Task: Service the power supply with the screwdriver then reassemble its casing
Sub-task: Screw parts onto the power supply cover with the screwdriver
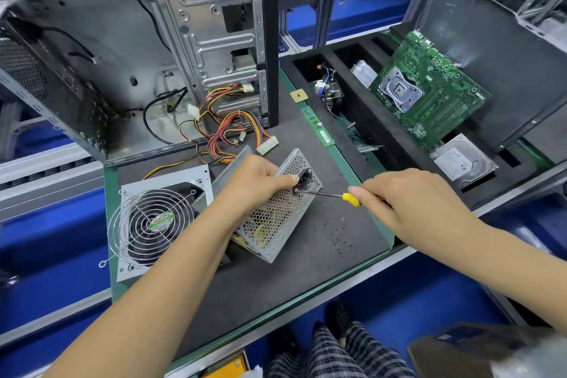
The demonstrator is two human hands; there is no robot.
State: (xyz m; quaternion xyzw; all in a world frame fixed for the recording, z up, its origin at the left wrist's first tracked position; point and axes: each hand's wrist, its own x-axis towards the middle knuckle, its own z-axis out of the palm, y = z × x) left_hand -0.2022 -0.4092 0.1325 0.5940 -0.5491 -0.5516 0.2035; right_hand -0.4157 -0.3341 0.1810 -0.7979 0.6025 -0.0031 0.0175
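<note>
- Left hand (257,181) curled over the top of the power supply (276,218), gripping its perforated casing and holding it tilted on the dark surface (322,255).
- Right hand (411,199) closed round the yellow-handled screwdriver (331,194), shaft lying level, tip apparently on a screw just below the black power socket (305,176).
- Detached fan cover (153,224) flat on the surface, left of the power supply.
- Coloured cable bundle (227,138) running from the supply toward the open computer case (153,55) at far left.
- Motherboard (429,89) and hard drive (463,159) in the foam tray (383,132) at right.
</note>
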